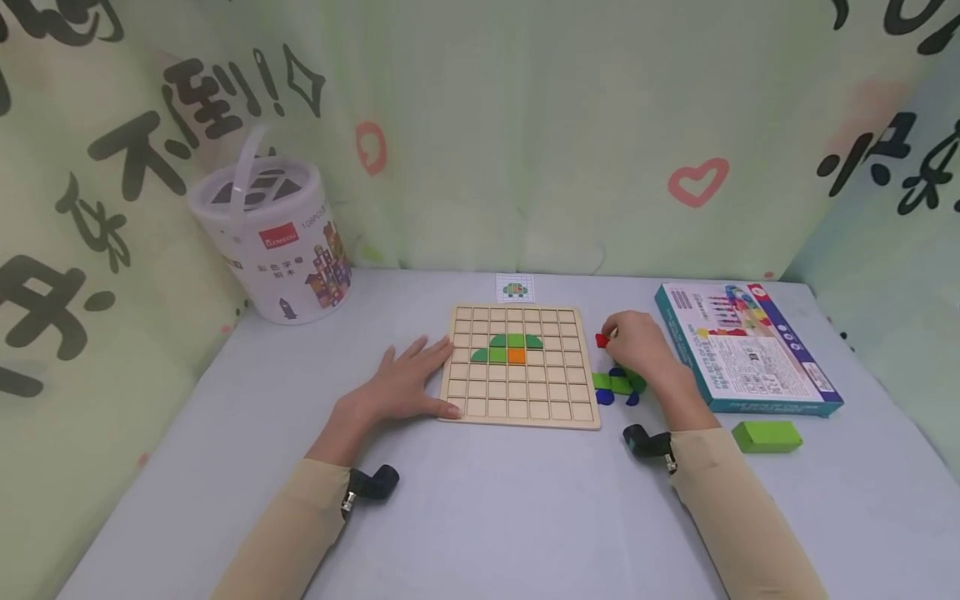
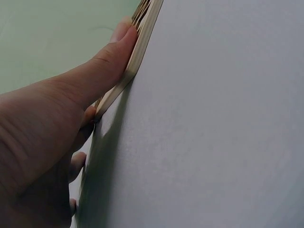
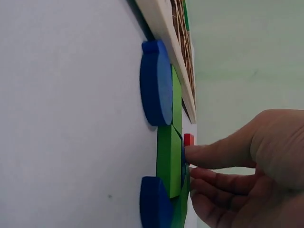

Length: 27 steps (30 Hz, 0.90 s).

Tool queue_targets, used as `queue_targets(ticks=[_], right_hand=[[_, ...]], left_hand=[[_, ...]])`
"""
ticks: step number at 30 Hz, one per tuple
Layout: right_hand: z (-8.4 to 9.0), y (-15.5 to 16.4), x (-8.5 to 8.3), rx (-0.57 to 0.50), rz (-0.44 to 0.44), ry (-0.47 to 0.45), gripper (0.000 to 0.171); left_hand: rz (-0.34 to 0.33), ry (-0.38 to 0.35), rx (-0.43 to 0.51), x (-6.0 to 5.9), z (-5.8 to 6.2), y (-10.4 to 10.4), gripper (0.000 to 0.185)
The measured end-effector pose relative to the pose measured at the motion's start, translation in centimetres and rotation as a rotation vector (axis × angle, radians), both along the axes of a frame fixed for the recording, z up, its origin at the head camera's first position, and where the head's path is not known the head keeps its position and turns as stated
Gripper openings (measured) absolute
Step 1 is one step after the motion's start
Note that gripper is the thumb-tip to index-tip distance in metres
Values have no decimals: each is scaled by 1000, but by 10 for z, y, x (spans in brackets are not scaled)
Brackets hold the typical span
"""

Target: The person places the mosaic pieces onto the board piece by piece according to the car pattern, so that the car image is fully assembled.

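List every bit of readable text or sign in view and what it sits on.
"不" and "到!": large black characters, partly cut off, on the backdrop curtain, with pink hearts.
Red brand label on the white bucket: too small to read; the characters beneath are blurred.
Print on the teal box: too small to read.
Pattern card behind the wooden grid board: a small green picture, no legible words.

The left hand (image 2: 42,137) filled the lower left of the left wrist view, close to the lens. Its thumb (image 2: 111,52) lay straight and pressed flat against the pale wooden edge of the board (image 2: 142,35). Other fingertips (image 2: 78,164) showed below, beside that edge. The board rested on the grey worktop (image 2: 213,123), casting a soft shadow.
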State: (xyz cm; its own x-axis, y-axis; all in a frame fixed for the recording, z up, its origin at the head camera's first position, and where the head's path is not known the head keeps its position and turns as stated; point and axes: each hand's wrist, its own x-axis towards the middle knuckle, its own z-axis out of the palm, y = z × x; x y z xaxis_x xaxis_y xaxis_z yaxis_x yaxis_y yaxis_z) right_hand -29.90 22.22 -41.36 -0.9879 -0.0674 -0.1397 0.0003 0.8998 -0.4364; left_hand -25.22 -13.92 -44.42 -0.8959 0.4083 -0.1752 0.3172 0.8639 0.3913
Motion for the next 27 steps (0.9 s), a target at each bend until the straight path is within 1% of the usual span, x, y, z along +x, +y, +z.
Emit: queue_targets(ticks=[3,6,9,13,16,20,24,27], right_hand=[[1,-2,0,11,26,4,32],[1,-5,0,22,43,29,29],[0,-7,0,9,46,62,24],[4,-10,2,-20,50,99,17],[7,-15,3,-65,76,124,13],[10,-30,5,-159,148,131,9],[7,-49,8,-247,192,107,10],[3,-61,8,-262,215,112,10]], left_hand=[[4,-2,-1,0,1,1,112],[4,-2,-4,1,1,1,112],[0,0,-2,1,1,1,112],[-7,2,6,0,1,1,112],[-7,-1,4,1,1,1,112],[-8,4,5,1,1,0,112],[-9,6,1,0,1,0,112],[-10,7,-6,-1,-1,0,112]])
